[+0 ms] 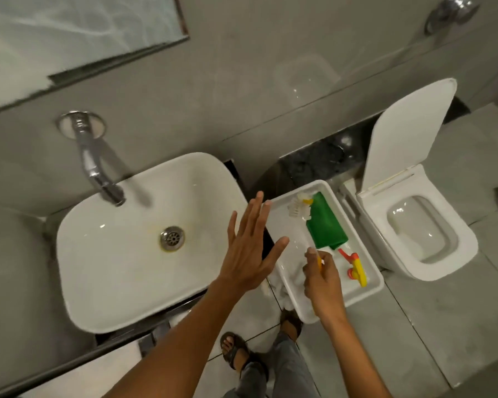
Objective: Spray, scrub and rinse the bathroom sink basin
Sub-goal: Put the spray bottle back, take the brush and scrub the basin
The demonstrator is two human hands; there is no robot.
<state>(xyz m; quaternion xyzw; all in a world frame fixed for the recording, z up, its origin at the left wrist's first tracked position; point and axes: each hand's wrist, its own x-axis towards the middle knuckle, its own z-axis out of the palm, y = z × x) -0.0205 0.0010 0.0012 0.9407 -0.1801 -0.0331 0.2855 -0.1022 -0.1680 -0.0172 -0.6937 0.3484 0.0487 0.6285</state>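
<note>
Mirror point(69, 30) cut off at frame's 10 o'clock corner, brush point(299, 208) handle mostly hidden under green bottle point(325, 222), right hand point(321, 278) covering its yellow end, sink point(104, 282) motion-blurred.

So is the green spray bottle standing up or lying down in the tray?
Lying down: the green spray bottle lies on its side in the white tray, its trigger end toward the person.

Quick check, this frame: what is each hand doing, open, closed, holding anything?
Left hand: open, fingers spread, empty, above the sink edge.
Right hand: closed on the yellow brush handle over the tray.
</note>
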